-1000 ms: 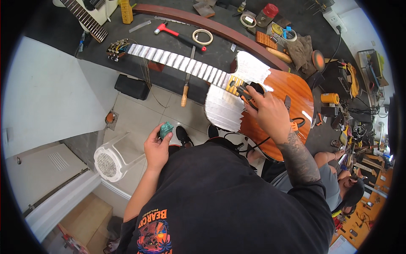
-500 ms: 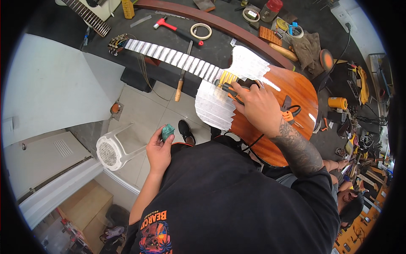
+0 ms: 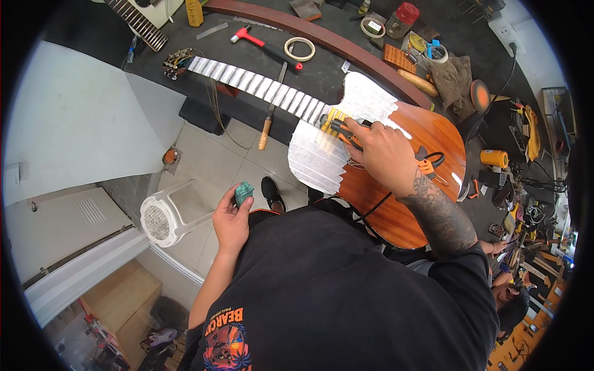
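My left hand (image 3: pixel 231 224) is closed round a green, rough-looking lump (image 3: pixel 244 193), held low beside my body over the tiled floor. With my right hand (image 3: pixel 387 154) I grip an orange-and-black hand tool (image 3: pixel 343 132) whose exact kind is mostly hidden under my fingers. It rests near the yellow strips (image 3: pixel 335 115) where the neck meets the body of an acoustic guitar (image 3: pixel 427 133). White tape covers the fretboard (image 3: pixel 260 85) between the frets and part of the brown top. Another orange-and-black item (image 3: pixel 426 167) lies on the top.
The dark bench carries a red-and-black hammer (image 3: pixel 257 42), a tape roll (image 3: pixel 299 49) and a wooden-handled file (image 3: pixel 266 133) overhanging its edge. A white stool (image 3: pixel 159 221) stands left. Another person (image 3: pixel 510 303) is at the right, near cluttered tools. A black cord (image 3: pixel 376 207) crosses the guitar.
My right hand and its tool have shifted very slightly along the fretboard end. The view has tilted a little; my left hand still holds the green lump.
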`<state>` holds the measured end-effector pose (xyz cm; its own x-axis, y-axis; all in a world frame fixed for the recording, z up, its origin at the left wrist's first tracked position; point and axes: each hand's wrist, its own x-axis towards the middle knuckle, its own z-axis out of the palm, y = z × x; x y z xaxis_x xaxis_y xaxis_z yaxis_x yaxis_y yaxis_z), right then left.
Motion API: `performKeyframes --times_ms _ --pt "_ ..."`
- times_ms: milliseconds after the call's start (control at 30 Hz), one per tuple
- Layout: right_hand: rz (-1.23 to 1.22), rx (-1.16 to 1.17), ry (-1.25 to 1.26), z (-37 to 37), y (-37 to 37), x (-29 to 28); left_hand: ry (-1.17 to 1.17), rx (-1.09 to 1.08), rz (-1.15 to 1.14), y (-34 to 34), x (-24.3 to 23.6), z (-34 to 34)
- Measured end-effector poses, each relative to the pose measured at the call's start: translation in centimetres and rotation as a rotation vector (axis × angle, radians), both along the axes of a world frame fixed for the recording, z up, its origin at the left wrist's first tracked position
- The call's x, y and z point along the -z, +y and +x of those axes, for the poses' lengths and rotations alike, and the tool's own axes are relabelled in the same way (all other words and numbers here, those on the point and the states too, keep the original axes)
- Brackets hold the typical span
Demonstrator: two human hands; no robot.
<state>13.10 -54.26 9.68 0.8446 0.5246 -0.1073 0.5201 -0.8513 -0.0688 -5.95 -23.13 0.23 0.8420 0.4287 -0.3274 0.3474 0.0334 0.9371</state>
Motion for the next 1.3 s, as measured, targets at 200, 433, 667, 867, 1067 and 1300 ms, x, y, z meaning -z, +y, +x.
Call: performKeyframes --times_ms 200,433,667,867,1067,1300 --pt "-0.011 -0.008 -0.032 0.7 -0.3 0.2 -0.001 0.002 -0.004 0.0 -0.1 0.3" --pt "0.020 0.023 -0.026 1.4 -0.6 0.5 -0.019 -0.008 -0.025 -0.1 -0.1 0.3" --pt "-0.004 0.060 0.099 2.4 -0.8 0.3 -0.004 -0.003 -0.001 0.0 -0.1 0.2" --pt "0.022 0.094 0.057 2.9 -1.1 0.2 -0.016 0.009 0.003 -0.3 -0.3 0.2" --pt "0.069 0.137 0.075 1.0 0.3 -1.7 -0.003 -0.017 -0.008 -0.4 -0.2 0.3" --pt "0.340 -0.066 0.209 -5.1 5.8 -2.7 -0.039 0.011 -0.021 -0.8 -0.3 1.0"
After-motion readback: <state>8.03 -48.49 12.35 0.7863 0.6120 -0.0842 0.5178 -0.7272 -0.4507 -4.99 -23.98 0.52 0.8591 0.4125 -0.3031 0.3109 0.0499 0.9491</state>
